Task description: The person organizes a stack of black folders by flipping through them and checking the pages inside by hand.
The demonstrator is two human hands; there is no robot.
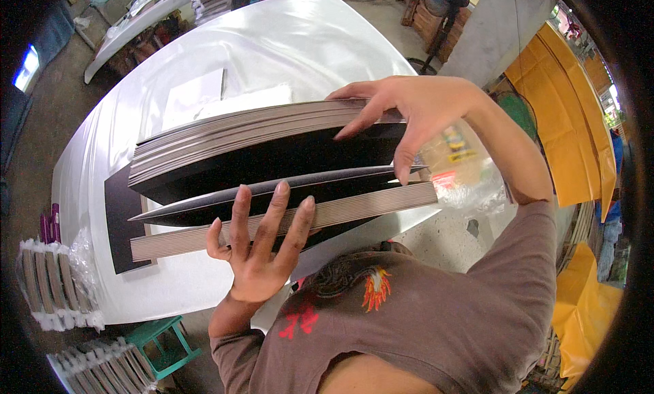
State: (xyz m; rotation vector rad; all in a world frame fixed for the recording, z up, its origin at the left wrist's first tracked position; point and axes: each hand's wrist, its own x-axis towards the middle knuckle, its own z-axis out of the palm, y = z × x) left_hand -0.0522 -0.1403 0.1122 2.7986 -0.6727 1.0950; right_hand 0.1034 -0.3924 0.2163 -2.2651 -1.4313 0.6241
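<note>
A thick stack of black boards with grey edges (272, 125) tilts at the far side. Nearer to me, a thinner stack of the same boards (368, 210) stands on its side. Between them one black sheet (300, 180) bows in a long curve. My right hand (415, 108) holds the thick stack at its right end, fingers over the top edge and face, its thumb down at the bowed sheet's end. My left hand (266, 244) lies with fingers spread against the thin stack, fingertips reaching toward the bowed sheet. Parts of both stacks' lower sides are hidden.
A white covered table (320, 33) lies under the stacks, with a black board (122, 220) at its left and white sheets (197, 94) behind. Clear plastic wrap (477, 183) is at the right. Wrapped bundles (58, 285) and a green stool (163, 343) stand lower left.
</note>
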